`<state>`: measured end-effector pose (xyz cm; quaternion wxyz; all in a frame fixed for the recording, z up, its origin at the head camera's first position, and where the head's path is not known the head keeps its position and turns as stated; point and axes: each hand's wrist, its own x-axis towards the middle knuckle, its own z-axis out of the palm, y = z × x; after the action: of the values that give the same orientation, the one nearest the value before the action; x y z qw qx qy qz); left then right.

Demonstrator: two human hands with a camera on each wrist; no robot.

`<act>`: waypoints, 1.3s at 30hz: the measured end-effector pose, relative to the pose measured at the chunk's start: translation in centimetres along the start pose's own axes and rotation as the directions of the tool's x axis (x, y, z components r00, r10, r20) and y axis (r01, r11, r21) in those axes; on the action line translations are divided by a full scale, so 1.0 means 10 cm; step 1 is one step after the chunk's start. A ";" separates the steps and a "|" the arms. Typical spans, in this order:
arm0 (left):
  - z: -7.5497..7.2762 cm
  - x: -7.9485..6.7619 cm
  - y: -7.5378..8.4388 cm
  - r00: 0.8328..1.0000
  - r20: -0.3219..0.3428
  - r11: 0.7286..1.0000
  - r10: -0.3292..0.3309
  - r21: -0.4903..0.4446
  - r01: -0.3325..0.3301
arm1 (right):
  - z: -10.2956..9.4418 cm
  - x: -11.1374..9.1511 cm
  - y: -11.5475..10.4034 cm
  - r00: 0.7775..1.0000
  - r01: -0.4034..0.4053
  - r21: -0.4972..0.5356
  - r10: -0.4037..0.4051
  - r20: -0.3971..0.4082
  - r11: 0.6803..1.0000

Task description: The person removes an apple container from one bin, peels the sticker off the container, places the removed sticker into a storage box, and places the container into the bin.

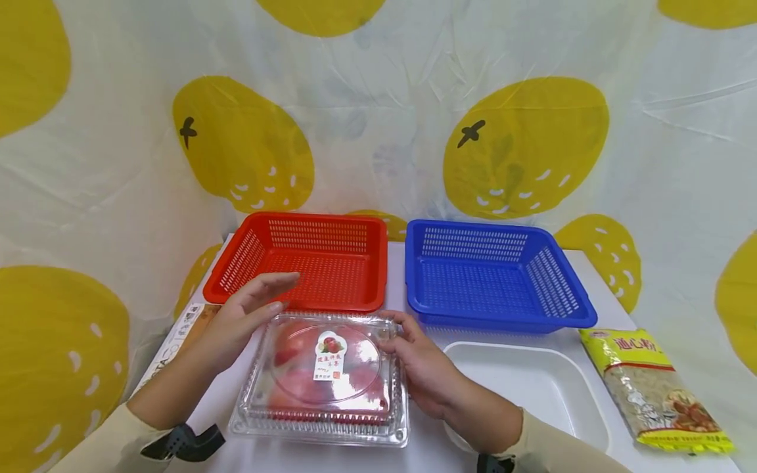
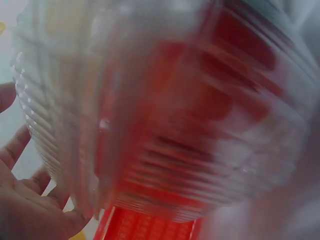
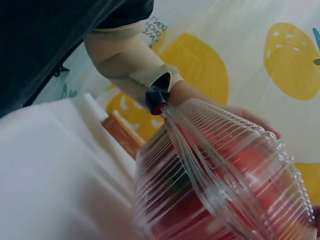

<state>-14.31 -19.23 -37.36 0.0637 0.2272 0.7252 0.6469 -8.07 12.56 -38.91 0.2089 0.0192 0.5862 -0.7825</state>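
Note:
A clear plastic clamshell box (image 1: 328, 378) with red round fruit inside and a white label on its lid is in front of me. My right hand (image 1: 428, 368) grips its right side, with the thumb over the lid's edge. At the far left corner, my left hand (image 1: 248, 322) has its fingers extended and spread, the thumb close to the rim; contact there is unclear. In the left wrist view, the ribbed box (image 2: 200, 130) is blurred and fills most of the picture. The right wrist view shows the box's ribbed side (image 3: 210, 185). Whether it touches the table is hidden.
Behind the box stand a red basket (image 1: 322, 305) and a blue basket (image 1: 503, 318). A white tray (image 1: 532, 387) lies to the right, with a yellow-ended bag of pasta (image 1: 656, 394) beyond it. A printed packet (image 1: 177, 341) is partly behind my left arm.

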 end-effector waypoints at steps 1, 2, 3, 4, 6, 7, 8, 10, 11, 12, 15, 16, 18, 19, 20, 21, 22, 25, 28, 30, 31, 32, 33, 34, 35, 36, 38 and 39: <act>-0.03 -0.04 -0.01 1.000 0.002 1.000 0.005 0.005 -0.005 | 0.04 0.02 0.04 1.000 0.001 0.010 -0.001 0.001 1.000; -0.07 -0.08 -0.02 1.000 0.002 1.000 0.013 0.018 -0.013 | 0.08 0.03 0.09 1.000 0.001 0.020 -0.001 0.001 1.000; -0.10 -0.12 -0.03 1.000 0.003 0.999 0.021 0.033 -0.022 | 0.12 0.04 0.14 1.000 0.001 0.029 -0.001 0.001 1.000; -0.13 -0.16 -0.04 1.000 0.005 0.999 0.026 0.038 -0.026 | 0.16 0.06 0.19 1.000 0.002 0.035 -0.001 -0.003 0.999; -0.19 -0.23 -0.08 0.999 0.008 0.999 0.035 0.040 -0.035 | 0.22 0.08 0.28 1.000 -0.003 0.043 0.004 -0.018 0.999; -0.21 -0.27 -0.11 0.999 0.013 0.999 0.038 0.035 -0.038 | 0.25 0.09 0.33 1.000 -0.004 0.043 0.005 -0.026 0.999; -0.24 -0.30 -0.14 0.999 0.018 0.999 0.040 0.026 -0.040 | 0.27 0.10 0.37 0.999 -0.003 0.039 0.005 -0.036 0.999; -0.29 -0.35 -0.20 0.998 0.039 0.999 0.043 -0.007 -0.042 | 0.31 0.13 0.46 0.998 0.004 0.030 -0.003 -0.064 1.000; -0.31 -0.38 -0.23 0.998 0.049 0.999 0.044 -0.018 -0.043 | 0.32 0.15 0.50 0.997 0.009 0.019 -0.008 -0.078 1.000; -0.34 -0.41 -0.27 0.998 0.054 0.999 0.039 -0.022 -0.038 | 0.34 0.16 0.53 0.996 0.014 0.010 -0.013 -0.090 1.000; -0.41 -0.49 -0.37 0.998 0.060 1.000 0.009 0.003 -0.009 | 0.39 0.19 0.61 0.994 0.025 0.000 -0.025 -0.108 1.000; -0.43 -0.51 -0.40 0.998 0.058 1.000 -0.006 0.014 0.005 | 0.40 0.20 0.63 0.994 0.025 -0.002 -0.025 -0.110 1.000; -0.46 -0.57 -0.45 0.998 0.051 0.999 -0.037 0.035 0.035 | 0.43 0.21 0.67 0.993 0.030 -0.001 -0.029 -0.111 1.000; -0.47 -0.60 -0.48 0.998 0.049 0.998 -0.046 0.040 0.045 | 0.44 0.21 0.68 0.993 0.030 0.001 -0.030 -0.110 1.000; -0.48 -0.62 -0.50 0.997 0.048 0.998 -0.054 0.044 0.052 | 0.45 0.21 0.70 0.993 0.033 0.001 -0.033 -0.110 0.999; -0.49 -0.64 -0.52 0.997 0.045 0.997 -0.059 0.046 0.057 | 0.45 0.21 0.71 0.993 0.037 -0.002 -0.037 -0.110 0.999; -0.49 -0.66 -0.53 0.997 0.041 0.997 -0.066 0.050 0.063 | 0.45 0.20 0.72 0.993 0.039 -0.011 -0.040 -0.110 0.999; -0.48 -0.70 -0.58 0.996 0.020 0.994 -0.086 0.069 0.085 | 0.45 0.18 0.75 0.992 0.050 -0.083 -0.060 -0.111 0.995; -0.45 -0.74 -0.62 0.993 0.000 0.989 -0.122 0.081 0.121 | 0.42 0.16 0.74 0.988 0.066 -0.244 -0.097 -0.119 0.967; -0.43 -0.76 -0.65 0.990 -0.002 0.987 -0.142 0.073 0.141 | 0.40 0.14 0.71 0.985 0.077 -0.346 -0.125 -0.118 0.935; -0.42 -0.77 -0.67 0.989 -0.001 0.987 -0.148 0.069 0.147 | 0.39 0.13 0.69 0.983 0.085 -0.408 -0.144 -0.117 0.909; -0.41 -0.78 -0.69 0.989 0.000 0.987 -0.149 0.060 0.149 | 0.38 0.13 0.66 0.980 0.093 -0.460 -0.162 -0.115 0.883; -0.40 -0.79 -0.70 0.989 0.000 0.988 -0.145 0.053 0.145 | 0.37 0.13 0.63 0.978 0.093 -0.514 -0.175 -0.114 0.853; -0.39 -0.79 -0.72 0.990 0.001 0.989 -0.140 0.046 0.140 | 0.36 0.12 0.59 0.975 0.102 -0.560 -0.195 -0.108 0.822; -0.38 -0.79 -0.73 0.991 0.002 0.991 -0.131 0.037 0.131 | 0.36 0.12 0.56 0.970 0.120 -0.610 -0.222 -0.095 0.783; -0.37 -0.79 -0.74 0.993 0.002 0.993 -0.119 0.027 0.119 | 0.35 0.13 0.51 0.963 0.141 -0.660 -0.256 -0.080 0.738; -0.35 -0.78 -0.76 0.996 0.002 0.996 -0.089 0.016 0.089 | 0.36 0.14 0.42 0.952 0.191 -0.723 -0.305 -0.028 0.664; -0.34 -0.78 -0.76 0.996 0.002 0.996 -0.088 0.009 0.088 | 0.37 0.15 0.37 0.947 0.223 -0.743 -0.322 0.011 0.630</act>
<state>-10.59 -26.02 -45.76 0.0919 0.1960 0.7373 0.6399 -7.37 7.83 -41.53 0.0414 -0.1072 0.8587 -0.4995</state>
